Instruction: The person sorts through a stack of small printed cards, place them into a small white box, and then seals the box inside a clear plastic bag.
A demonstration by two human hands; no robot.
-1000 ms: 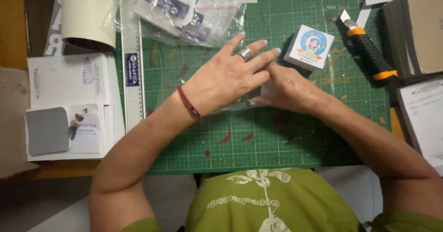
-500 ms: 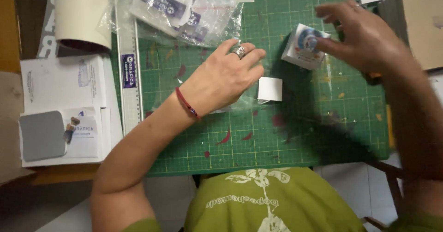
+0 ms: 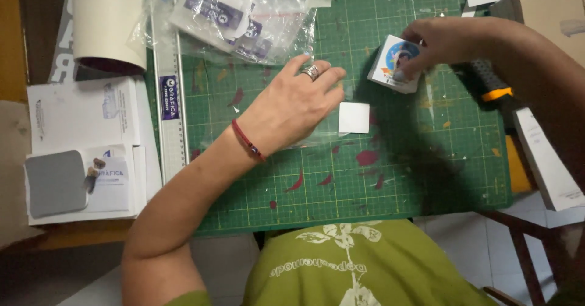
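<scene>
While my left hand [image 3: 292,108] lies flat on the green mat [image 3: 341,178], its fingers stretched out and close together, palm down and gripping nothing, my right hand [image 3: 448,41] is up at the far right of the mat, closed around a small stack of cards [image 3: 395,64]. The top card has a round, colourful picture on it, and my thumb lies across its front while the other fingers curl over the far edge. The stack is tilted, its lower corner close to the mat; I cannot tell whether it touches.

Just beside the fingertips of my left hand, a little white square [image 3: 354,118] lies flat on the mat, apart from both hands. My left hand seems to press on a thin clear sheet that is hard to make out against the grid. There is a ring on one finger and a red cord [image 3: 247,140] around that wrist.

Beyond my left hand, at the far edge of the mat, sits a crumpled clear bag [image 3: 244,17] with printed packs inside. A long metal ruler [image 3: 169,93] runs along the mat's left edge. Left of it, on the worktop, are white papers [image 3: 79,120] with a grey pad [image 3: 56,183] on top, and a cream roll [image 3: 108,20] further back. Below my right wrist lies a knife [image 3: 487,80] with a black and orange handle, partly hidden by my arm.
</scene>
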